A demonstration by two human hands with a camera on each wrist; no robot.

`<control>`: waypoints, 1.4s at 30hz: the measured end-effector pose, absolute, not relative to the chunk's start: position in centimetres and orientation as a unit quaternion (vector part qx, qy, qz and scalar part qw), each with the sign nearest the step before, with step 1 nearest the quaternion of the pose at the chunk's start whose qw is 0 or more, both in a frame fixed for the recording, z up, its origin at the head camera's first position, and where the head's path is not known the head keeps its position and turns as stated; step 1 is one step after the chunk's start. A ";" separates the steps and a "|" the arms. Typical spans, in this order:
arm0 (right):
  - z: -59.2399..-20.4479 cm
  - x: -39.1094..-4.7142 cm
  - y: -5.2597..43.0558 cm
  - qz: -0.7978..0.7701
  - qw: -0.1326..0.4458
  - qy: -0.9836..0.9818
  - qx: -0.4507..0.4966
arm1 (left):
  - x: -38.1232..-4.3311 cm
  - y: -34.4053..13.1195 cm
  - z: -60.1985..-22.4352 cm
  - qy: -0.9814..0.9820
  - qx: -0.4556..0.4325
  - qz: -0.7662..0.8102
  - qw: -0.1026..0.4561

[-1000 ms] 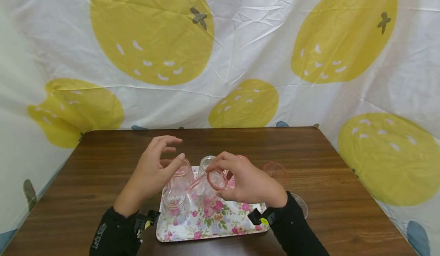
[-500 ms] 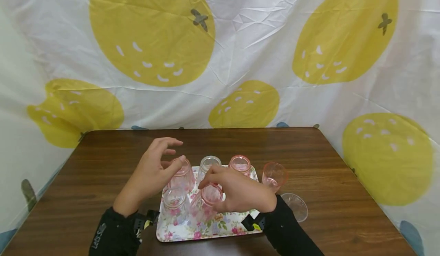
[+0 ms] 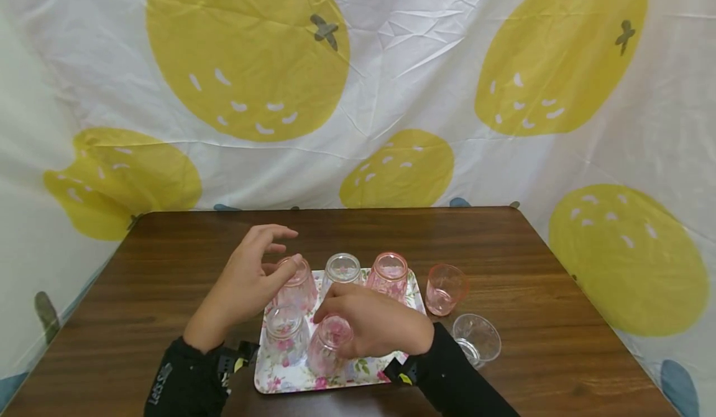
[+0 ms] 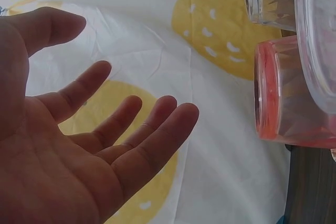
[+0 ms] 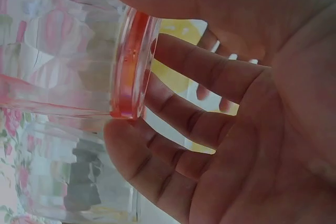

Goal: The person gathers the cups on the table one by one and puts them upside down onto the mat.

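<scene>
My right hand (image 3: 375, 320) grips a pink faceted glass (image 3: 329, 345) by its base end. That glass is upside down at the front middle of the floral tray (image 3: 302, 383). In the right wrist view thumb and fingertips lie around its reddish base ring (image 5: 128, 66). My left hand (image 3: 243, 280) hovers with parted fingers over the tray's left side, holding nothing. In the head view its thumb overlaps another upturned pink glass (image 3: 296, 286). An upturned clear glass (image 3: 286, 336) stands just in front of that one.
Along the tray's back edge stand an upturned clear glass (image 3: 343, 269) and an upturned pink glass (image 3: 390, 273). Right of the tray, on the brown table (image 3: 559, 342), a pink glass (image 3: 444, 289) and a clear glass (image 3: 477, 339) stand mouth up. A lemon-print cloth (image 3: 391, 94) hangs behind.
The right hand has brought the pink glass down and toward the front of the tray, turning it from tilted to upside down. The left hand has hardly moved.
</scene>
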State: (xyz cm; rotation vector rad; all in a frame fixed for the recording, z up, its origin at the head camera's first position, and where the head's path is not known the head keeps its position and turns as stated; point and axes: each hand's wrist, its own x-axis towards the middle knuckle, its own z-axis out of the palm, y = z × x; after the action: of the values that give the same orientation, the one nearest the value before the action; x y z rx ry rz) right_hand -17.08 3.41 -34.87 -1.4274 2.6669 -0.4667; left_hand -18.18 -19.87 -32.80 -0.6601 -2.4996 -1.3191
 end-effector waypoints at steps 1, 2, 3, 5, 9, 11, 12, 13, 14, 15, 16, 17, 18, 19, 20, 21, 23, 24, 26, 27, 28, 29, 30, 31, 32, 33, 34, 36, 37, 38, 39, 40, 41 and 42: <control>-34.9 -17.0 3.3 -0.150 0.041 0.871 -0.465 | -18.2 -19.9 -32.8 -0.855 -0.225 -0.452 0.119; -34.9 -17.0 3.2 -0.147 0.042 0.872 -0.465 | -18.2 -19.9 -32.8 -0.855 -0.225 -0.452 0.118; -34.9 -16.9 3.1 -0.145 0.044 0.873 -0.464 | -18.1 -19.9 -32.7 -0.855 -0.225 -0.453 0.118; -34.9 -16.8 3.0 -0.141 0.045 0.873 -0.465 | -18.1 -19.9 -32.7 -0.855 -0.224 -0.453 0.118; -35.2 -16.6 2.7 -0.145 0.047 0.870 -0.469 | -18.1 -19.9 -32.7 -0.856 -0.223 -0.451 0.117; -35.3 -16.6 2.7 -0.149 0.050 0.870 -0.468 | -18.2 -19.9 -32.7 -0.857 -0.224 -0.449 0.116; -35.4 -16.6 2.6 -0.150 0.050 0.870 -0.467 | -18.2 -19.9 -32.8 -0.858 -0.224 -0.448 0.116; -35.4 -16.5 2.6 -0.152 0.052 0.870 -0.467 | -18.2 -19.9 -32.8 -0.858 -0.224 -0.447 0.116; -35.4 -16.5 2.6 -0.154 0.053 0.870 -0.466 | -18.2 -19.9 -32.8 -0.859 -0.224 -0.446 0.116; -35.5 -16.5 2.6 -0.154 0.054 0.870 -0.466 | -18.3 -19.9 -32.8 -0.859 -0.224 -0.445 0.116; -35.5 -16.5 2.6 -0.155 0.054 0.870 -0.466 | -18.3 -19.9 -32.8 -0.860 -0.225 -0.444 0.115; -35.4 -16.5 2.5 -0.156 0.054 0.869 -0.466 | -18.3 -19.9 -32.8 -0.860 -0.226 -0.443 0.115; -35.4 -16.4 2.5 -0.157 0.054 0.869 -0.466 | -18.3 -19.9 -32.8 -0.860 -0.226 -0.443 0.115; -35.4 -16.4 2.5 -0.157 0.055 0.870 -0.465 | -18.3 -19.9 -32.8 -0.860 -0.227 -0.442 0.114; -35.4 -16.4 2.5 -0.158 0.057 0.870 -0.463 | -18.2 -19.9 -32.8 -0.860 -0.228 -0.441 0.114; -35.4 -16.4 2.5 -0.158 0.059 0.872 -0.460 | -18.3 -19.9 -32.9 -0.860 -0.229 -0.441 0.114; -35.4 -16.4 2.5 -0.155 0.066 0.875 -0.454 | -18.2 -19.9 -32.8 -0.860 -0.230 -0.442 0.112; -35.3 -16.4 2.5 -0.154 0.070 0.876 -0.451 | -18.2 -19.8 -32.8 -0.860 -0.230 -0.442 0.111; -35.1 -16.4 2.6 -0.151 0.078 0.879 -0.445 | -18.2 -19.8 -32.9 -0.859 -0.231 -0.444 0.109; -35.0 -16.4 2.7 -0.152 0.081 0.880 -0.443 | -18.2 -19.8 -32.9 -0.858 -0.233 -0.445 0.108; -34.9 -16.5 2.9 -0.157 0.082 0.880 -0.440 | -18.2 -19.8 -32.9 -0.858 -0.234 -0.445 0.108; -34.7 -16.5 3.1 -0.164 0.083 0.881 -0.436 | -18.2 -19.8 -32.9 -0.857 -0.234 -0.445 0.108; -34.5 -16.6 3.4 -0.173 0.082 0.881 -0.432 | -18.2 -19.8 -33.0 -0.857 -0.236 -0.446 0.108; -34.2 -16.7 3.8 -0.183 0.079 0.882 -0.428 | -18.2 -19.7 -33.0 -0.856 -0.237 -0.446 0.107; -33.9 -16.8 4.2 -0.195 0.077 0.882 -0.422 | -18.1 -19.7 -33.0 -0.856 -0.238 -0.447 0.106; -33.5 -16.8 4.7 -0.205 0.071 0.883 -0.417 | -18.1 -19.7 -33.0 -0.856 -0.237 -0.447 0.105; -33.2 -16.9 5.3 -0.214 0.065 0.885 -0.409 | -18.1 -19.7 -33.0 -0.856 -0.237 -0.447 0.105; -32.5 -17.1 6.5 -0.235 0.054 0.887 -0.393 | -18.1 -19.7 -33.1 -0.856 -0.237 -0.448 0.104; -32.1 -17.2 7.1 -0.243 0.047 0.890 -0.384 | -18.1 -19.7 -33.1 -0.856 -0.236 -0.447 0.104; -31.8 -17.3 7.8 -0.251 0.038 0.892 -0.375 | -18.1 -19.7 -33.1 -0.857 -0.235 -0.446 0.105; -31.6 -17.4 8.5 -0.258 0.027 0.894 -0.366 | -18.1 -19.7 -33.2 -0.857 -0.235 -0.445 0.105; -31.3 -17.5 9.1 -0.263 0.014 0.897 -0.356 | -18.1 -19.7 -33.2 -0.858 -0.235 -0.444 0.106; -31.1 -17.6 9.8 -0.268 0.002 0.900 -0.343 | -18.1 -19.7 -33.3 -0.859 -0.235 -0.442 0.108; -31.0 -17.8 10.5 -0.265 -0.010 0.907 -0.328 | -18.1 -19.7 -33.3 -0.859 -0.235 -0.441 0.109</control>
State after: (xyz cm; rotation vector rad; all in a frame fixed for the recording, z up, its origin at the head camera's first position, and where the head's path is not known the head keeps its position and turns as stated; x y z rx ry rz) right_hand -17.79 10.50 -31.00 -1.0368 2.8676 -0.8365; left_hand -18.12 -19.69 -33.29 -0.6900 -2.5275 -1.2964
